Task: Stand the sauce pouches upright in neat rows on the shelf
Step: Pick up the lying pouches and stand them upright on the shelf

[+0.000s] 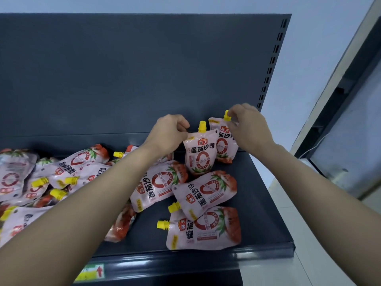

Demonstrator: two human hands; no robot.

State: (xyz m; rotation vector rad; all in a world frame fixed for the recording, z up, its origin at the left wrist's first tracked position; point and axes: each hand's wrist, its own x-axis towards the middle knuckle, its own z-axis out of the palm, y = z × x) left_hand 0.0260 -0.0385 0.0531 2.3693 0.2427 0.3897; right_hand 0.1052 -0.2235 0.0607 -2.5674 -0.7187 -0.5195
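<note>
Two pink sauce pouches with yellow caps stand upright at the back right of the dark shelf (266,203). My left hand (168,134) pinches the top left corner of the front upright pouch (201,153). My right hand (248,125) grips the cap and top of the rear upright pouch (222,145), which stands just behind and to the right. Several more pouches lie flat: one (159,185) by my left forearm, one (206,193) in the middle, one (204,229) near the front edge, and a heap (41,178) at the left.
The shelf's dark back panel (134,75) rises behind the pouches, with a slotted upright (270,65) at its right end. A raised front lip (206,256) carries a price label (90,272). Right of the shelf are a pale floor and a glass-fronted cabinet (350,124).
</note>
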